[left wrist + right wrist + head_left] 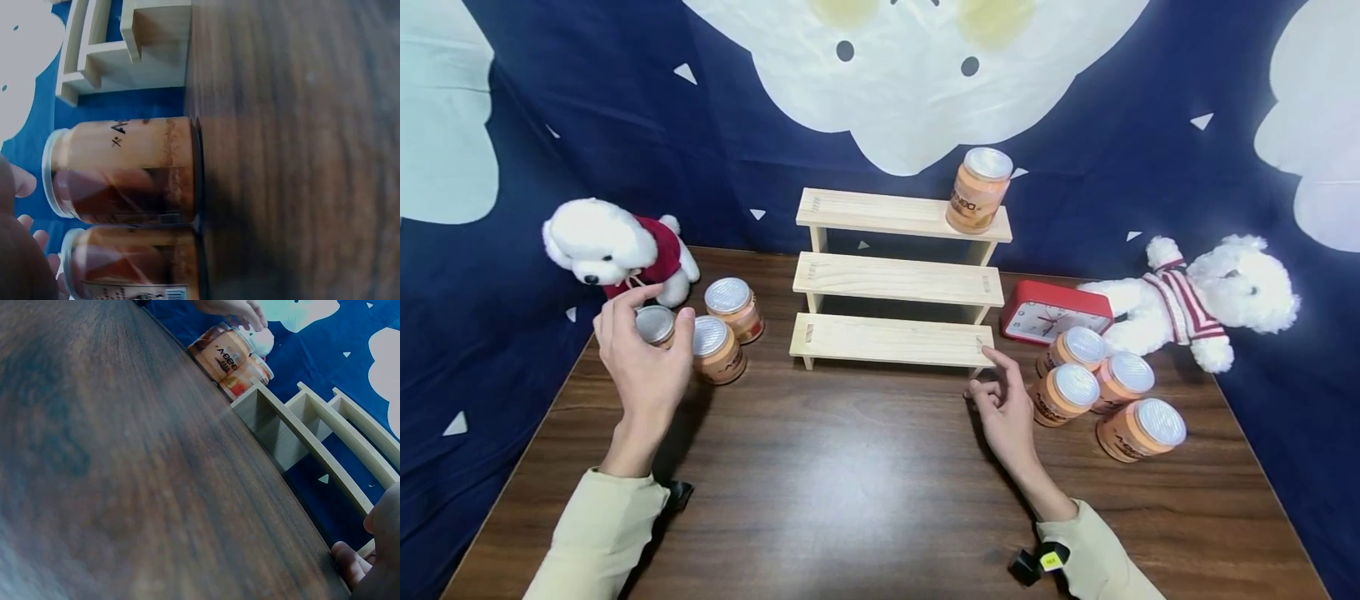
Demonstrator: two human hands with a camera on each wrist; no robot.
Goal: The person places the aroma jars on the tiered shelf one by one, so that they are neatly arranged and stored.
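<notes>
My left hand (643, 358) reaches over a jar (656, 323) with a silver lid at the table's left side. Its thumb and forefinger are spread around the lid, a gap showing on the thumb side. Two similar orange-labelled jars (734, 310) (718, 350) stand close by; in the left wrist view, fingers (42, 240) lie behind the lids. My right hand (1006, 412) is at the right end of the wooden three-step shelf (891, 340). Its forefinger points to the lowest step's corner, while the other fingers bend loosely near the leg.
One jar (977, 192) stands on the top step's right end. Several jars (1063, 395) cluster at the right, before a red clock (1058, 312) and a white plush toy (1195, 300). Another plush dog (617, 246) sits at the back left. A blue cloth (715, 167) hangs behind.
</notes>
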